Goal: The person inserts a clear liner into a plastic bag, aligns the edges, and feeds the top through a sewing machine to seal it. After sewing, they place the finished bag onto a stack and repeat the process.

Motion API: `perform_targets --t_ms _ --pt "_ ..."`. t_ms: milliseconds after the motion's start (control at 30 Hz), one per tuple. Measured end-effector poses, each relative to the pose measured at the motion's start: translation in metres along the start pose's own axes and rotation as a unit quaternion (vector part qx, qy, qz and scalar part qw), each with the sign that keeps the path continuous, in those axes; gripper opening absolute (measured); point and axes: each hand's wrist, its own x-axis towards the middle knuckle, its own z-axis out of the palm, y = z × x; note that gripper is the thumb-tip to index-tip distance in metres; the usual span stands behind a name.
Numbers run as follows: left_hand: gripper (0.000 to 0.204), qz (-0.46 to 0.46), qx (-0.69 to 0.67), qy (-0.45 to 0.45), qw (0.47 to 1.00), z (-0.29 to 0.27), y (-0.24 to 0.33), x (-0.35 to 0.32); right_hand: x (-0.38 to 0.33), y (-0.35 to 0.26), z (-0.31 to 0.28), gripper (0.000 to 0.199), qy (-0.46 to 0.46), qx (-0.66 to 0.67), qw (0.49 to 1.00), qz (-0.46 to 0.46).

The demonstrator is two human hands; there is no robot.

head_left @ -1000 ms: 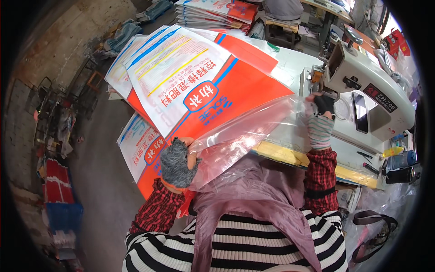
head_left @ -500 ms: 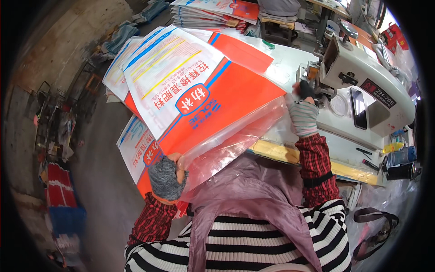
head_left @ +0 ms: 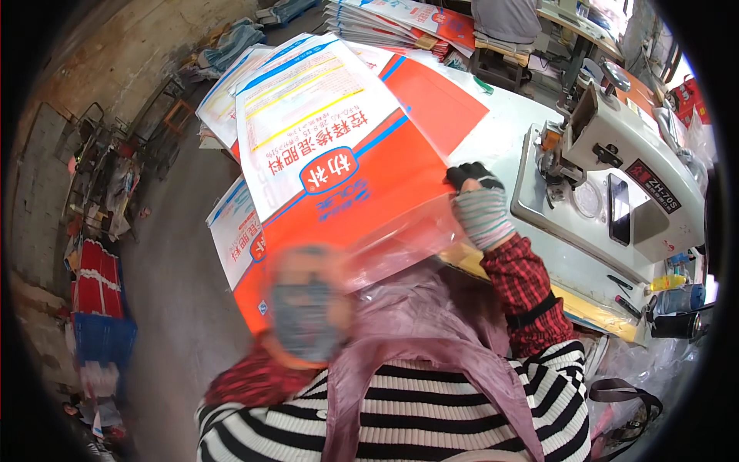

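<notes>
I see the left hand [head_left: 304, 312], in a grey glove and blurred, at the lower corner of an orange and white sack [head_left: 339, 177]. It overlaps the sack's lower edge; the blur is too strong for me to tell whether its fingers are clenched or released. The right hand [head_left: 476, 202], in a striped grey glove with dark fingertips, sits at the sack's right edge, and its fingers are closed on that edge. The sack lies printed face up, tilted, spread between both hands, above a pile of similar sacks [head_left: 231, 115] that extends to the left. A clear plastic liner [head_left: 400, 242] hangs from the sack's lower right edge, between the two hands and over a mauve apron [head_left: 431, 339]. To the right of the right hand I see a white sewing machine [head_left: 616, 192] standing on the desk [head_left: 512, 115], close to the hand but apart from it. A further stack of sacks [head_left: 400, 19] lies at the far side, near a seated person [head_left: 504, 15].
</notes>
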Motion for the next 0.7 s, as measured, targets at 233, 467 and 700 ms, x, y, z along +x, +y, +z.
perform_targets --t_ms 233,467,700 --pt "0.026 -0.074 -0.012 -0.247 0.966 0.159 -0.069 -0.061 -0.042 -0.019 -0.022 0.023 -0.035 0.079 0.996 -0.023" --pt "0.038 -0.035 0.024 -0.04 0.998 0.21 -0.052 -0.066 -0.068 -0.032 -0.011 0.033 -0.043 0.107 0.993 0.007" --pt "0.036 -0.121 0.018 -0.051 0.991 0.112 -0.236 -0.074 -0.065 -0.035 -0.024 0.024 -0.126 0.126 0.984 0.023"
